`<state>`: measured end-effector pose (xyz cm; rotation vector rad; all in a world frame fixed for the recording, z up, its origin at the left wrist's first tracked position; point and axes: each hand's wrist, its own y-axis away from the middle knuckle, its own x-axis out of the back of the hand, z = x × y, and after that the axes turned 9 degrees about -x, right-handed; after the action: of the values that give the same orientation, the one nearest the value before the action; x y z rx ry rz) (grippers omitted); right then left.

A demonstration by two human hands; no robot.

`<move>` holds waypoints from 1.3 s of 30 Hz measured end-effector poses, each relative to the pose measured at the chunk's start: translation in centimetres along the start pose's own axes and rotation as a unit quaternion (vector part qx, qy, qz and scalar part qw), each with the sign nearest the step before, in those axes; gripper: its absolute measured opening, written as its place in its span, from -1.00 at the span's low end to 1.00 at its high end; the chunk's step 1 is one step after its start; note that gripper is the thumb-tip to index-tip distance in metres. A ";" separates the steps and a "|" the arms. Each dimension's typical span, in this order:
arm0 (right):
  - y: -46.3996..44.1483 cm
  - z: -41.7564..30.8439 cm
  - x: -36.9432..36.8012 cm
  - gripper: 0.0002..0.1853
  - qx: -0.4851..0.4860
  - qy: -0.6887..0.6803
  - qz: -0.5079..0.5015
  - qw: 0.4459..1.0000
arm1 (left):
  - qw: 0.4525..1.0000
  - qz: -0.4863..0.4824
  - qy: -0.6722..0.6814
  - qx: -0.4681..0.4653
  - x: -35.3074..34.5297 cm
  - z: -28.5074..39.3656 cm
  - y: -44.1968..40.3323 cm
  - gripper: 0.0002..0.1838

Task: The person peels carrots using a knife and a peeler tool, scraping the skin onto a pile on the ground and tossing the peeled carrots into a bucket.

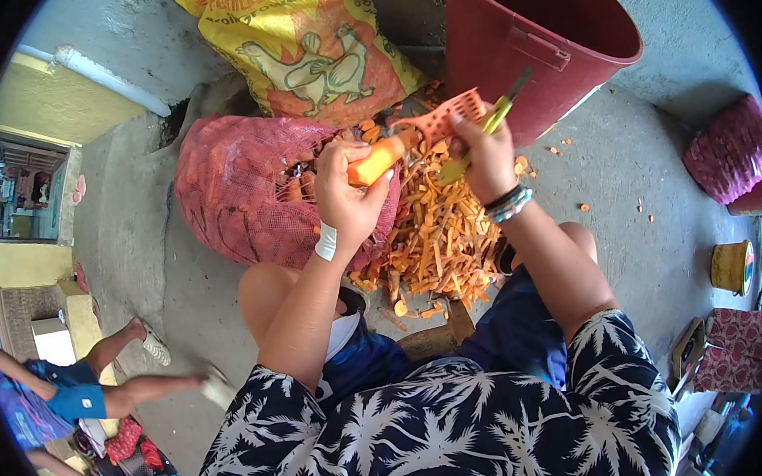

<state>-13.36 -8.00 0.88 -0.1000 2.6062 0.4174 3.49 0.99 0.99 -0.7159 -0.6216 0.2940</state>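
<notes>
My left hand [348,192] is closed around a carrot [378,161], bright orange where it is peeled and browner toward its far end. In my right hand [487,157] is a yellow-handled knife [500,113], its dark blade pointing up and away. An orange plastic piece with holes [452,118] also sits at the right fingers, close to the carrot's far end; its exact kind is unclear. Below both hands lies a heap of carrot peelings and cut ends [442,243]. Left of it, a red mesh sack [239,194] stands open with unpeeled carrots [295,189] inside.
A tall red bin [510,64] stands at the far right of the heap, beside a yellow printed sack [300,51]. Carrot bits dot the concrete floor [606,207]. A yellow bucket [732,269] and a purple mesh bundle [729,151] are at right. Another person [76,392] is at left.
</notes>
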 end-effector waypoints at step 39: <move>-7.8 -1.3 4.6 -0.88 -0.057 -0.084 0.105 0.989 | 0.632 -0.417 -0.409 0.509 3.9 -27.7 13.3 -0.45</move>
<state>-16.81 -15.76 -2.40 0.1669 2.4328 0.6225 23.23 -2.00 -22.75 0.9319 -1.3982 0.0328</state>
